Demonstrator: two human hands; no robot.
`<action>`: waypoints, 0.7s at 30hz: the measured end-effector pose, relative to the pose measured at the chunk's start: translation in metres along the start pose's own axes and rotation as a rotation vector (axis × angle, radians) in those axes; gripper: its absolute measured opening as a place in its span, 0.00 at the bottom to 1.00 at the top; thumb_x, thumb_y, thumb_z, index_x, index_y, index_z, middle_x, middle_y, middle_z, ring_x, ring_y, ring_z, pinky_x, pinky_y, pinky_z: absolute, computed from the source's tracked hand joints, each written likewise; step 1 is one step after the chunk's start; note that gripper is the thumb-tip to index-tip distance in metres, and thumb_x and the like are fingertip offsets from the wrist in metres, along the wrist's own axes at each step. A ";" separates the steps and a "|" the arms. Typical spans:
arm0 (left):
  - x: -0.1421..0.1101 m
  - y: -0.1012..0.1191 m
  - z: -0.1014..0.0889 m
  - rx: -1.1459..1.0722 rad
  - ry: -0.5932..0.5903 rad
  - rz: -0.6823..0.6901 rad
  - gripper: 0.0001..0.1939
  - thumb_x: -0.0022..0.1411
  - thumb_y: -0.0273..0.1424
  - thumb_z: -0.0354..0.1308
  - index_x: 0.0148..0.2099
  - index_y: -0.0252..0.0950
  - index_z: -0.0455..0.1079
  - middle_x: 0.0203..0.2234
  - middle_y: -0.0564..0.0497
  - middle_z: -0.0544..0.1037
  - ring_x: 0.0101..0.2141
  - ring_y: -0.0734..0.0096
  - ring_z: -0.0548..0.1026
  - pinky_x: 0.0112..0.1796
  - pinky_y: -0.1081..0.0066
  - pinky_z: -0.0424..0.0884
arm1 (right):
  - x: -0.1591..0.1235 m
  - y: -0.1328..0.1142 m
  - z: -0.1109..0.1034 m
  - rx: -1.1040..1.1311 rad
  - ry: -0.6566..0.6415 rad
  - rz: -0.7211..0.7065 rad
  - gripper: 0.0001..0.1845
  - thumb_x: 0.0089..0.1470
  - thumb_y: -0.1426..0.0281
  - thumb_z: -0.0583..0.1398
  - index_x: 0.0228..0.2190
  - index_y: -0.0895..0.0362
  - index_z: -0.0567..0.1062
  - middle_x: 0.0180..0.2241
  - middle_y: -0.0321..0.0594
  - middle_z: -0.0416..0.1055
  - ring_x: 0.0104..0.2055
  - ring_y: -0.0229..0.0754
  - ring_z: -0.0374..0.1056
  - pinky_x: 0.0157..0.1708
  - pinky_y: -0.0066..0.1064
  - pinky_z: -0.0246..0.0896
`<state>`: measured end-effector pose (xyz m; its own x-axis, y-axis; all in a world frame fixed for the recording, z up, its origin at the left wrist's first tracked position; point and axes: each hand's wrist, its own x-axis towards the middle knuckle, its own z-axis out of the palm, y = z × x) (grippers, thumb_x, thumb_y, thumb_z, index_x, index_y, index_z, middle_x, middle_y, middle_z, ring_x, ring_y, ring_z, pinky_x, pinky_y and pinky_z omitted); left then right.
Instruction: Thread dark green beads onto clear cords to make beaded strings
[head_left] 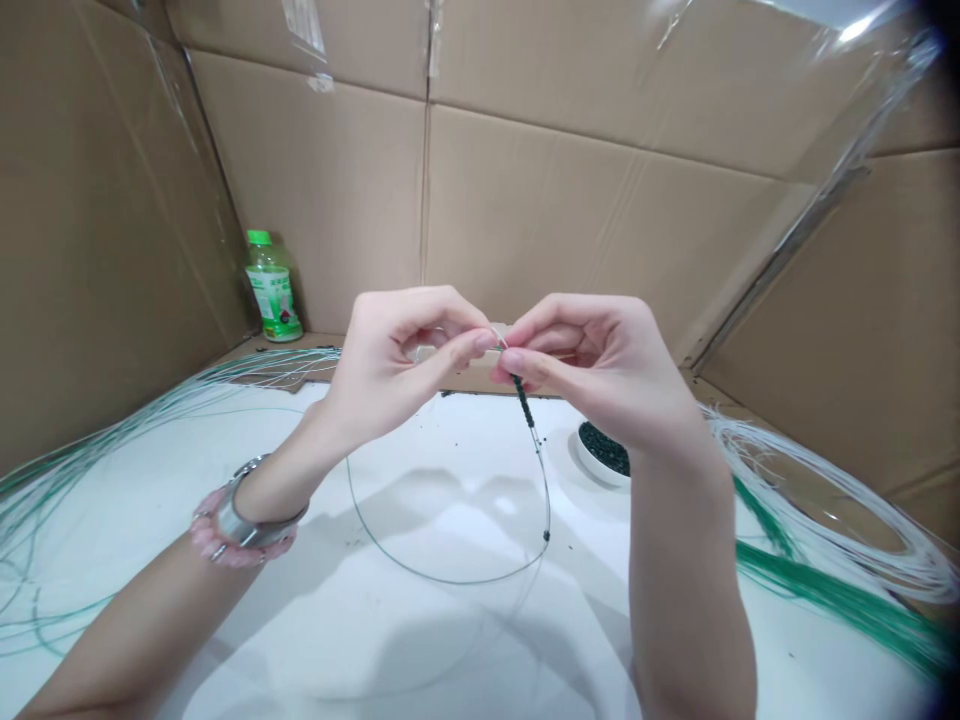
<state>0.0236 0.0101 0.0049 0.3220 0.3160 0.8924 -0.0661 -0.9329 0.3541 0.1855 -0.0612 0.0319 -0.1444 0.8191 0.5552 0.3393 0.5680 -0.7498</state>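
- thin wire (541,480) hangs in a loop over the white desk (442,470), with dark green beads (523,400) on it
- left hand (390,370) and right hand (592,365) both pinch it, finger and thumb pressed together
- it looks light and bendy, so hold it near the end
- white bowl (604,455) of beads sits just past the right hand

Matt cardboard walls (315,200); glossy plastic bottle (270,290); shiny metal cuff (244,520); smooth wire (442,578).

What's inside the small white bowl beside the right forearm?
The white bowl holds a heap of small dark green beads. The right forearm covers the bowl's right side, so that part can't be seen.
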 end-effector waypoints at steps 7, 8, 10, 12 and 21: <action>0.000 -0.003 -0.003 -0.122 -0.035 -0.030 0.05 0.56 0.35 0.61 0.34 0.40 0.75 0.26 0.52 0.79 0.25 0.74 0.76 0.24 0.76 0.72 | 0.000 -0.002 0.000 0.032 -0.020 -0.011 0.03 0.45 0.71 0.65 0.24 0.58 0.76 0.21 0.35 0.74 0.24 0.34 0.72 0.22 0.22 0.69; 0.000 -0.004 -0.004 -0.099 -0.050 -0.004 0.04 0.56 0.34 0.61 0.34 0.41 0.75 0.26 0.52 0.79 0.25 0.74 0.76 0.25 0.76 0.72 | 0.000 -0.002 -0.001 0.029 -0.025 -0.009 0.02 0.46 0.72 0.65 0.24 0.58 0.76 0.21 0.34 0.74 0.24 0.34 0.72 0.23 0.22 0.69; 0.000 -0.004 -0.007 -0.023 -0.060 0.065 0.03 0.56 0.33 0.61 0.34 0.42 0.75 0.26 0.54 0.79 0.25 0.75 0.76 0.25 0.77 0.72 | -0.001 -0.002 -0.001 0.015 -0.032 -0.007 0.02 0.47 0.72 0.64 0.25 0.57 0.76 0.22 0.34 0.74 0.24 0.33 0.71 0.22 0.21 0.69; -0.001 -0.002 -0.007 0.049 -0.039 0.119 0.03 0.56 0.32 0.61 0.32 0.41 0.75 0.24 0.55 0.79 0.24 0.77 0.75 0.24 0.78 0.71 | -0.001 -0.002 -0.002 -0.020 -0.035 -0.015 0.03 0.48 0.71 0.64 0.26 0.57 0.76 0.23 0.34 0.74 0.25 0.33 0.71 0.22 0.21 0.68; 0.018 0.013 -0.001 -0.016 -0.217 -0.050 0.15 0.57 0.37 0.60 0.22 0.33 0.69 0.13 0.55 0.66 0.15 0.84 0.61 0.13 0.81 0.57 | -0.009 -0.012 -0.001 -0.286 0.137 -0.114 0.05 0.51 0.73 0.61 0.24 0.55 0.74 0.25 0.35 0.74 0.28 0.35 0.71 0.27 0.24 0.70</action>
<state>0.0273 0.0042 0.0255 0.5208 0.3152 0.7934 -0.0593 -0.9138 0.4019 0.1840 -0.0757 0.0366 -0.0761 0.7224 0.6873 0.5781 0.5936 -0.5598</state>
